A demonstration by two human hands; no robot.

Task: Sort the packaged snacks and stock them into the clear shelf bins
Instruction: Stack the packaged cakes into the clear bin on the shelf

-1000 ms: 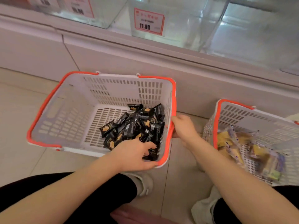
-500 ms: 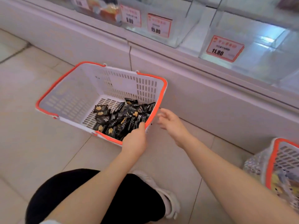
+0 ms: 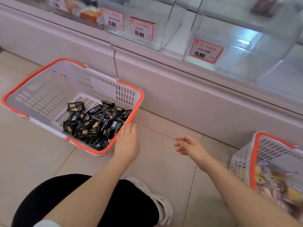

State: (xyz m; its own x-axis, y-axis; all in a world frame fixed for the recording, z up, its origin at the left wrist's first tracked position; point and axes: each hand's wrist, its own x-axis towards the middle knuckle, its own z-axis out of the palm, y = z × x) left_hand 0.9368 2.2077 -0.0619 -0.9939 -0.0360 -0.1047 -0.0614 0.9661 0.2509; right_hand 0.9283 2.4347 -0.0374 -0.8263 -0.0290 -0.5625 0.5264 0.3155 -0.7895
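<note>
Small black foil snack packets [image 3: 96, 122] heaped in white orange-rimmed plastic basket [image 3: 41, 95], just left of left hand [image 3: 127, 143]; both hands empty, right hand [image 3: 191, 147] loosely spread; packets likely light, crinkly, slippery, scoop by handful

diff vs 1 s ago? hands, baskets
Both hands let go of the left basket: the left hand now lies open beside its rim, and the right hand hangs open over the floor. Black snack packets stay inside; the right basket is untouched.
</note>
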